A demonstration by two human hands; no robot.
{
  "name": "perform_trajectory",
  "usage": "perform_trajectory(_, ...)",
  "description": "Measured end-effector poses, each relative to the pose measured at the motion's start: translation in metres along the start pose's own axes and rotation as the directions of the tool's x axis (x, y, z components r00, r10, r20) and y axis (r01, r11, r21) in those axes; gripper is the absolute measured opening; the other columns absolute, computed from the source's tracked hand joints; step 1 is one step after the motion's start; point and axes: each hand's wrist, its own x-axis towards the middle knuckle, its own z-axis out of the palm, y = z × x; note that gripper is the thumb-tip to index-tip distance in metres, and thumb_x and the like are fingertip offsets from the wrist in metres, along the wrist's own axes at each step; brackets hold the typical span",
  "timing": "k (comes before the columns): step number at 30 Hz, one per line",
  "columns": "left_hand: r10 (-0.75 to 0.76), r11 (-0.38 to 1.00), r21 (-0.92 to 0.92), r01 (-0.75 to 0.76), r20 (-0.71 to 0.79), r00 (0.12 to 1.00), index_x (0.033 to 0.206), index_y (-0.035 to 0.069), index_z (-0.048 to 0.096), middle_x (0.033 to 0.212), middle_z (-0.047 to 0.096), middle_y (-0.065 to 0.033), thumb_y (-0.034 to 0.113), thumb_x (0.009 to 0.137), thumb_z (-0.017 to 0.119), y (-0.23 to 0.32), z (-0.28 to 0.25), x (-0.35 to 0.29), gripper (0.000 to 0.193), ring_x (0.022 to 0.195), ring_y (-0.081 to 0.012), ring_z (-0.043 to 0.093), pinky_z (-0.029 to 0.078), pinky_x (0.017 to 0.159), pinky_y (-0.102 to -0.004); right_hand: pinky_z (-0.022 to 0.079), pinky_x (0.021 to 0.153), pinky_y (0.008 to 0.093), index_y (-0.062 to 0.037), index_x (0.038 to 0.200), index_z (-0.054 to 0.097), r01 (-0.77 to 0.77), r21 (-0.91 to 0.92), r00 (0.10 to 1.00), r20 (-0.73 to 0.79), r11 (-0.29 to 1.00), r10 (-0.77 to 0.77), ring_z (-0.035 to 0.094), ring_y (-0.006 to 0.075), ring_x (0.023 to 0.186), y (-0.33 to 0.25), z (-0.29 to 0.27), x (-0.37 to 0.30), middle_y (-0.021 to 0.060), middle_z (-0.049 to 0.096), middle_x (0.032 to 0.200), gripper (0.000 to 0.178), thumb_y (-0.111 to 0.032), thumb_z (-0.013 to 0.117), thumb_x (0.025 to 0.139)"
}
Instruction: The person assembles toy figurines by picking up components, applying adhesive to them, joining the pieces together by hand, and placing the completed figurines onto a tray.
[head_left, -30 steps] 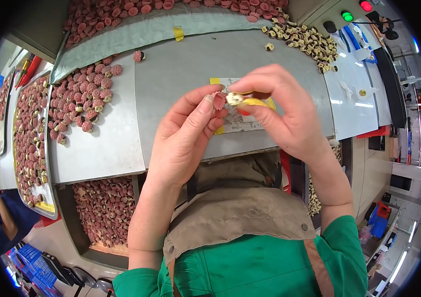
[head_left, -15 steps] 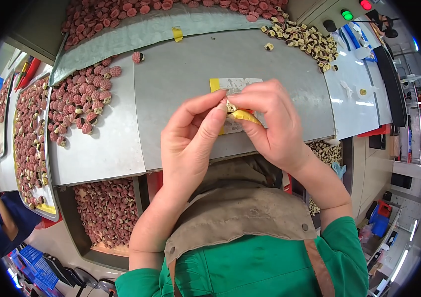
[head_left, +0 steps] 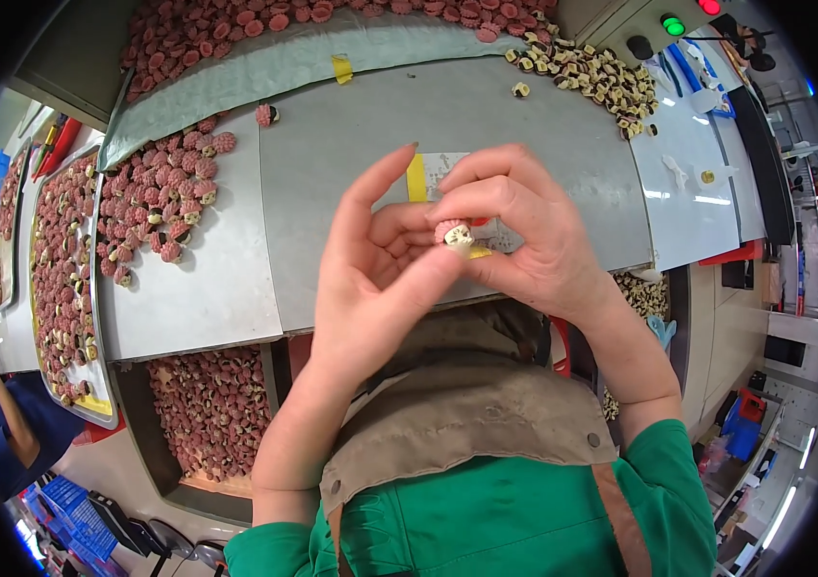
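Observation:
Before my chest, both hands meet around a small bumpy pink piece (head_left: 453,232) with a cream-and-dark patterned end. The thumb of my left hand (head_left: 370,260) presses on the patterned end, its curled fingers are at the piece's side, and its index finger points up. My right hand (head_left: 534,221) grips the piece from the right with bent fingers and thumb. A bit of yellow (head_left: 479,253) shows at the right thumb; its kind is partly hidden. Behind the hands, a white printed card with a yellow edge (head_left: 416,178) lies on the grey worktop (head_left: 361,125).
A pile of similar pink pieces (head_left: 154,192) lies on the left, beside a filled tray (head_left: 106,409). Pink caps (head_left: 279,21) cover the far green sheet (head_left: 236,67). Small cream-and-dark pieces (head_left: 601,82) lie far right. An open drawer (head_left: 212,409) below holds more pink pieces. Another person's arm (head_left: 10,413) is at left.
My left index finger has lifted away and its thumb has moved right onto the piece. The piece's pink side now shows, and less of the yellow thing is visible.

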Motion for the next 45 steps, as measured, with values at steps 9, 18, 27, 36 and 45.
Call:
perform_trajectory(9,0.124,0.950,0.287,-0.121,0.006,0.992,0.137,0.002,0.034,0.098,0.061,-0.0060,-0.002,0.087,0.059,-0.008,-0.005,-0.004,0.056,0.090,-0.0113,0.059,0.047,0.081,-0.0235,0.044,0.075,0.0367,-0.0112,0.091,0.060,0.119,-0.160,0.991,-0.038,0.980,-0.126,0.056,0.0253,0.086,0.002,0.005,0.000,0.0047,0.057,0.092,0.034,-0.009,0.077,0.062)
perform_trajectory(18,0.579,0.393,0.914,-0.098,-0.164,0.798,0.112,0.003,0.060,0.095,0.059,-0.0065,0.012,0.091,0.058,0.098,-0.108,0.001,0.023,0.077,-0.0129,0.058,0.049,0.069,-0.0259,0.043,0.090,0.0329,-0.0023,0.108,0.058,-0.224,-0.167,0.974,-0.007,0.960,0.226,0.055,0.0248,0.100,-0.007,-0.040,-0.036,0.0135,0.056,0.114,0.031,-0.001,0.063,0.077)
perform_trajectory(27,0.560,0.091,0.979,0.182,-0.201,0.804,0.108,0.003,0.064,0.097,0.067,-0.0095,0.024,0.090,0.059,0.184,-0.294,-0.008,0.028,0.087,-0.0184,0.063,0.049,0.079,-0.0323,0.043,0.087,0.0285,-0.0006,0.099,0.061,-0.425,-0.187,0.877,-0.328,0.885,0.352,0.056,0.0184,0.096,0.027,-0.100,-0.083,0.0097,0.060,0.102,0.016,0.001,0.057,0.084)
perform_trajectory(36,0.499,-0.293,0.948,-0.124,0.262,0.826,0.112,0.002,0.060,0.109,0.061,-0.0116,0.015,0.093,0.055,0.104,-0.089,0.051,0.023,0.104,-0.0259,0.056,0.043,0.090,-0.0383,0.044,0.084,0.0274,0.0029,0.120,0.049,-0.673,-0.208,0.403,-0.908,0.710,0.116,0.056,0.0159,0.092,0.084,-0.240,-0.155,0.0096,0.060,0.103,0.044,-0.021,0.066,0.087)
perform_trajectory(45,0.197,-0.031,0.916,-0.399,0.397,0.896,0.111,0.003,0.060,0.112,0.057,-0.0134,0.008,0.072,0.072,0.028,0.001,0.022,0.041,0.105,-0.0310,0.052,0.039,0.094,-0.0406,0.041,0.065,0.0298,0.0023,0.099,0.058,-0.916,-0.224,0.371,-0.792,0.334,0.485,0.049,0.0156,0.069,0.169,-0.281,-0.177,0.0064,0.055,0.077,0.061,-0.054,0.068,0.078)
